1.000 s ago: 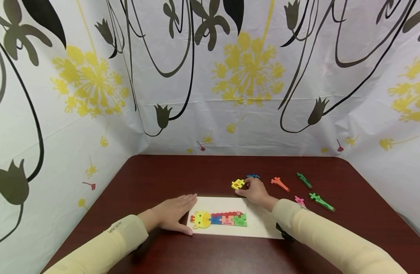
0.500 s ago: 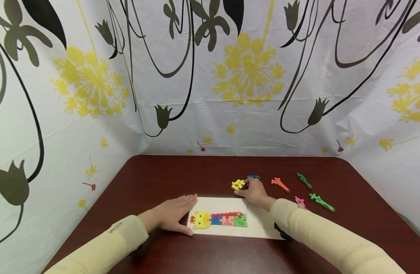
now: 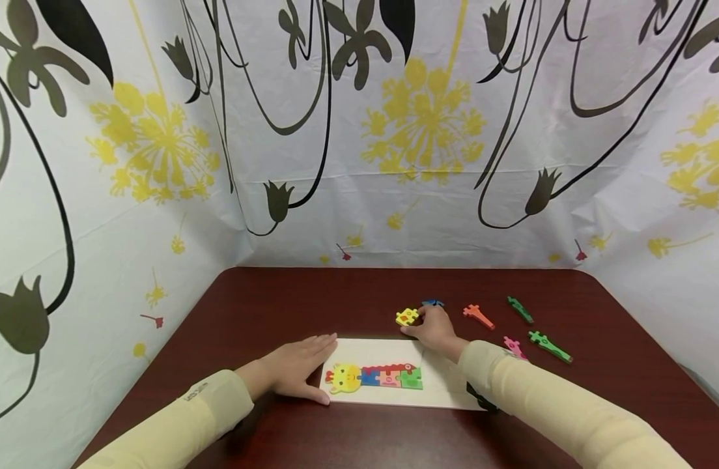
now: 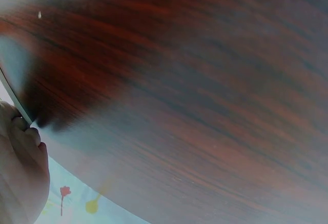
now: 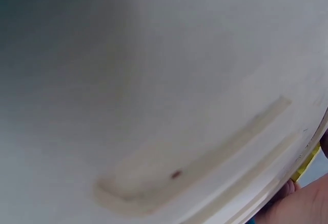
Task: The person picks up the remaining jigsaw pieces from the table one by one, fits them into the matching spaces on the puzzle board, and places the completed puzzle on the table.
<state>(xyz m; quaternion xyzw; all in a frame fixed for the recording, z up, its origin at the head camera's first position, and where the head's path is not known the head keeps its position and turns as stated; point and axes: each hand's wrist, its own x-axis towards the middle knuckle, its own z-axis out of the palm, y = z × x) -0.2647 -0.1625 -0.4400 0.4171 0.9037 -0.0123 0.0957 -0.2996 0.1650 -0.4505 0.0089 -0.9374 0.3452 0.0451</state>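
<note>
My left hand (image 3: 297,365) lies with straight fingers at the left edge of a white puzzle board (image 3: 377,349). On the board sits part of a giraffe puzzle: a yellow head (image 3: 344,378), then blue (image 3: 370,376), pink (image 3: 389,378) and green (image 3: 411,379) pieces in a row. Beyond the board's back edge, my right hand (image 3: 438,331) pinches a yellow puzzle piece (image 3: 406,317) by its right side. That yellow piece (image 5: 306,163) shows only as a sliver in the right wrist view, beside the fingers. A dark blue piece (image 3: 433,302) is partly hidden behind the right hand.
Right of the right hand lie loose puzzle pieces: an orange one (image 3: 479,316), a dark green one (image 3: 520,309), a light green one (image 3: 549,346) and a pink one (image 3: 514,346), partly covered by the sleeve. A patterned curtain (image 3: 359,195) surrounds the dark red table (image 3: 312,299).
The right forearm has shifted slightly to the left, while its fingers stay at the yellow piece. The left hand and the puzzle pieces keep their places.
</note>
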